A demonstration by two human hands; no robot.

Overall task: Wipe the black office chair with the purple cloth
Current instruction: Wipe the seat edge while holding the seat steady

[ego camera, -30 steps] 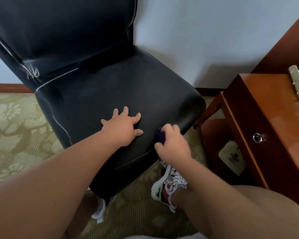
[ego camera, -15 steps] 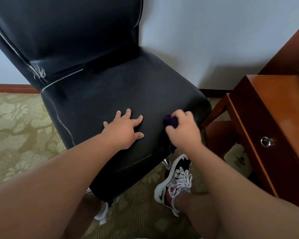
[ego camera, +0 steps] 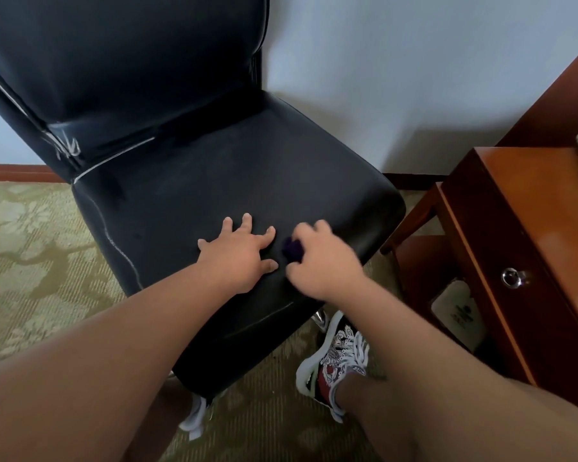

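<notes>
Head cam: R hand [ego camera: 324,261] is curled round the purple cloth [ego camera: 292,250], bunched tight. Only a dark wad shows betw thumb and fingers. Cloth is pressed on the seat of the black office chair [ego camera: 214,181], front-right part.

L hand [ego camera: 239,253] sits just left of the grip, fingers spread and straight, palm flat on the seat, holding nothing. L thumb tip is v. close to the cloth; can't tell if touching.

- Beyond grip: bare seat runs back to the crease w/ the backrest, plenty of room.
- Left of grip, past L hand: seat goes on to its left edge w/ a worn white seam line.
- Right of grip: short stretch of seat, then the rounded front-right corner; edge is near.
- Toward the person: front lip curves down, close under both wrists.
- Past the right corner: narrow strip of carpet [ego camera: 30,261], then a wooden desk [ego camera: 514,211] w/ drawer knob [ego camera: 513,278]. Desk is near the chair corner, well apart from the grip.
- Below the grip, under the seat edge: patterned shoe [ego camera: 337,358] on the carpet, w/ a chrome bit of chair base just beside its toe.

Wall [ego camera: 414,78] is behind the chair; backrest is near it, contact unclear.
</notes>
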